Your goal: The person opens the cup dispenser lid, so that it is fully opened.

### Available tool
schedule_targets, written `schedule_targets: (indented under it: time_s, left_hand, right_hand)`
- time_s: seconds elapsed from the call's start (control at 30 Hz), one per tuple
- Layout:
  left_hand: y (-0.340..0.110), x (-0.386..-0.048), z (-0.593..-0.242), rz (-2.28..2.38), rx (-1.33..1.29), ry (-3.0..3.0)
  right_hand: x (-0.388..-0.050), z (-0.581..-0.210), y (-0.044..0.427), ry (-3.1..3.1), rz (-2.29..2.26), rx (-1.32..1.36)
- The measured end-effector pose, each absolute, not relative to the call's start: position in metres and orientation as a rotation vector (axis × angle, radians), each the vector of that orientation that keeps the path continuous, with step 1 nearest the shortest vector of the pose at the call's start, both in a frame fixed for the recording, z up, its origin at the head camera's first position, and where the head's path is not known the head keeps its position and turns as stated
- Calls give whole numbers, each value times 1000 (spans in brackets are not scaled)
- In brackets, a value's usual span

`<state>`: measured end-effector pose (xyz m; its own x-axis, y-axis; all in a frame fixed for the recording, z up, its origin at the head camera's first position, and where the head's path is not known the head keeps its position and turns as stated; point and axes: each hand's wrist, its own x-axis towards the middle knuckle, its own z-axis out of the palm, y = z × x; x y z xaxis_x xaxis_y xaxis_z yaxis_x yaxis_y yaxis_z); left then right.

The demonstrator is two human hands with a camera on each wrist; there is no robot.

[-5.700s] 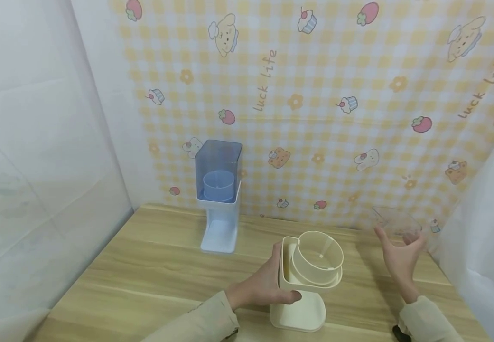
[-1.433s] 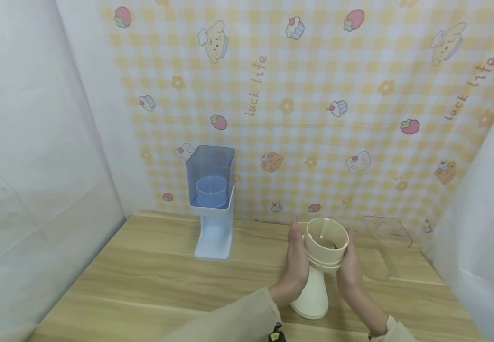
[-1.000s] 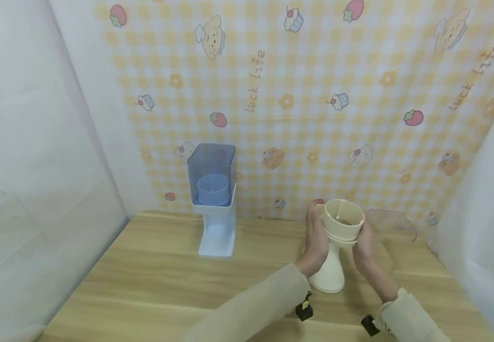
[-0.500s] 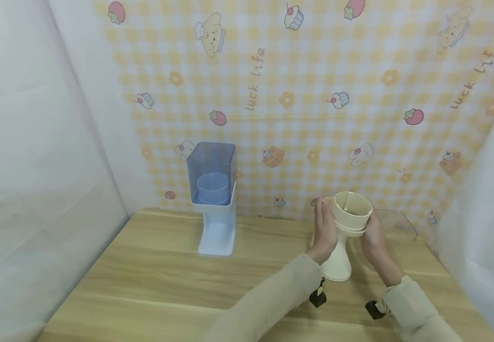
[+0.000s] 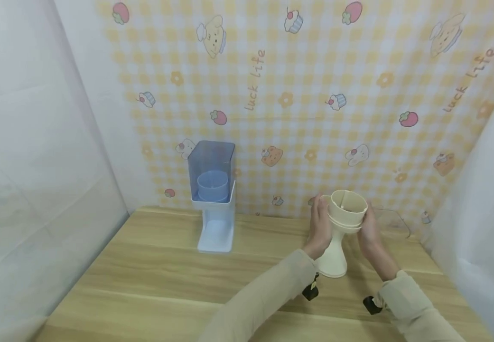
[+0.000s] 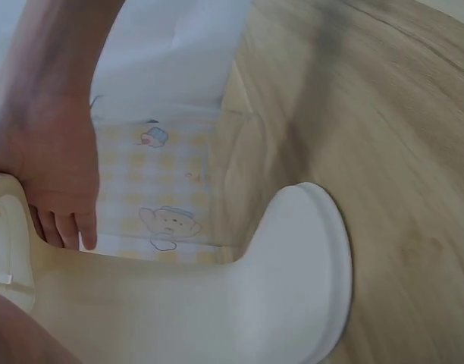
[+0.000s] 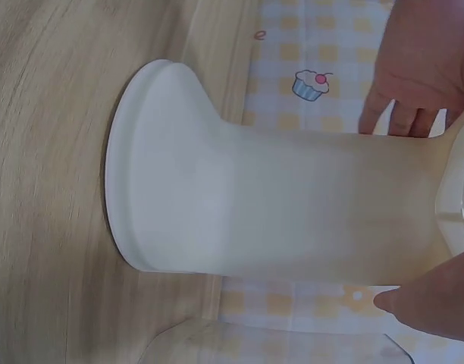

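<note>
Cream stand [image 5: 333, 256], apparently light, stiff plastic; best held just beneath its cup [image 5: 346, 216]. Left hand [image 5: 321, 228] and right hand [image 5: 369, 233] clasp its opposite sides.

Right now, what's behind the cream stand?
Wooden table, then checkered cloth, with a clear cover farther right. What the cream stand, left hand and right hand cover can't be seen.

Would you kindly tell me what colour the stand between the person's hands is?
The stand is plain cream, which shows best in the head view.
</note>
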<state>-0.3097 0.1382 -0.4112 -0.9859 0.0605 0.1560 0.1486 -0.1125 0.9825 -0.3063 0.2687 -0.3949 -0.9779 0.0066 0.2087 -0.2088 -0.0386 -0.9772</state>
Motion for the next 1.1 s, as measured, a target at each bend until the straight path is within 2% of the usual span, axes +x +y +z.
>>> schedule_targets:
  time_s: [0.33,0.47,0.77,1.1]
  left_hand:
    - [118,-285,-436,-2365,-274,-2012]
    - [90,-278,-437,-2367,-251,-2094]
    - [21,-253,-439,-2343,-308,-2231]
    - [-11,-219,-447,-2278,-309,-2269]
  right_hand:
    - [-285,-399,264,-2091,2115,239]
    - [-269,-396,260,-2118,2146,243]
    - [-216,-407,244,-2143,2123,29]
    - [-202,-428,198,-2222,2186,308]
